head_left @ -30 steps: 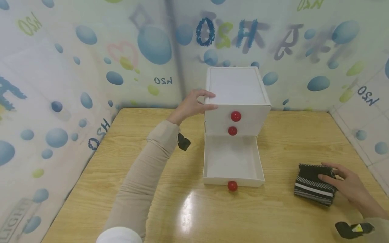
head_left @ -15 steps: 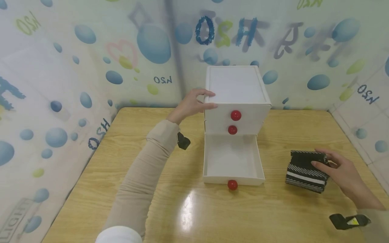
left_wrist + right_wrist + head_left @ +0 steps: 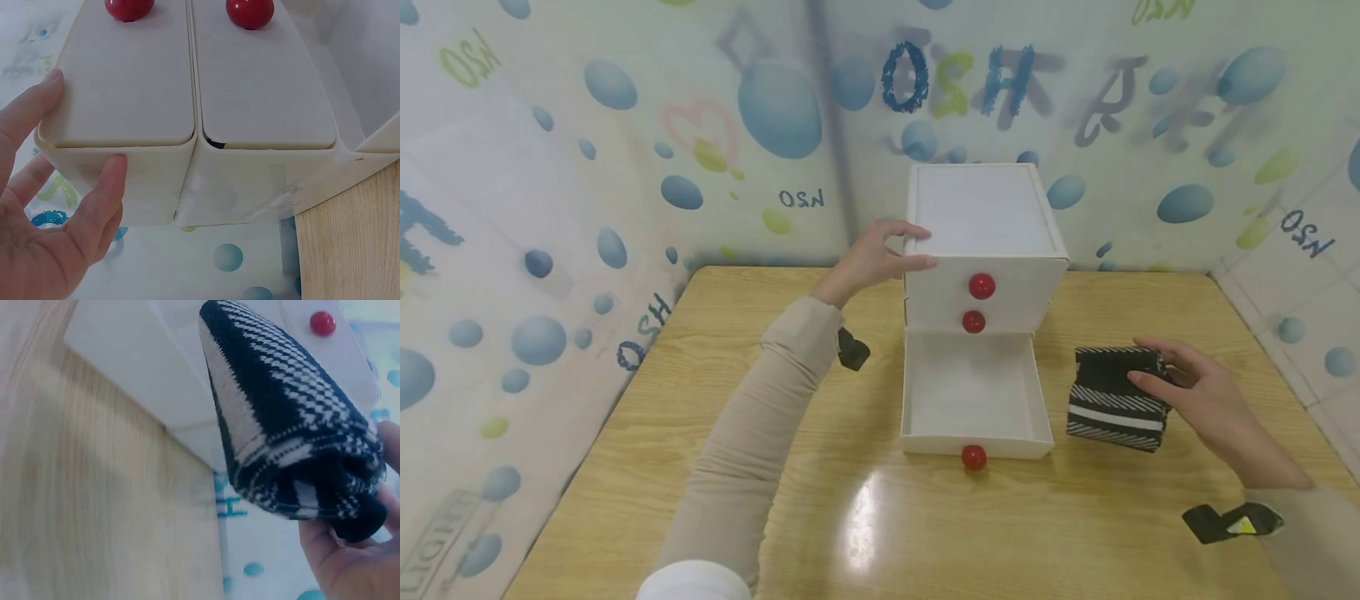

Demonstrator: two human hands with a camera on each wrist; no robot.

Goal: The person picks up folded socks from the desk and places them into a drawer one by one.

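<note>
A white drawer unit (image 3: 981, 212) with red knobs stands on the table. Its bottom drawer (image 3: 1011, 447) is pulled out and nothing lies inside. My left hand (image 3: 867, 260) holds the unit's upper left front corner between thumb and fingers; the left wrist view shows fingertips against its walls. To the right of that drawer, my right hand (image 3: 1206, 404) grips the right edge of a folded black knit cloth (image 3: 1116, 407) with white stripes and hatched bands. In the right wrist view the cloth's folded end (image 3: 306, 481) faces the camera, and several fingers are partly out of sight.
The wooden table (image 3: 820, 500) reaches around the unit on both sides and in front. A patterned wall (image 3: 700, 150) with blue dots closes off the back and sides. The two upper drawers, with red knobs (image 3: 982, 286), are closed.
My right hand has carried the knit cloth left and away from me, closer to the pulled-out drawer. The left hand and the drawer unit keep their places.
</note>
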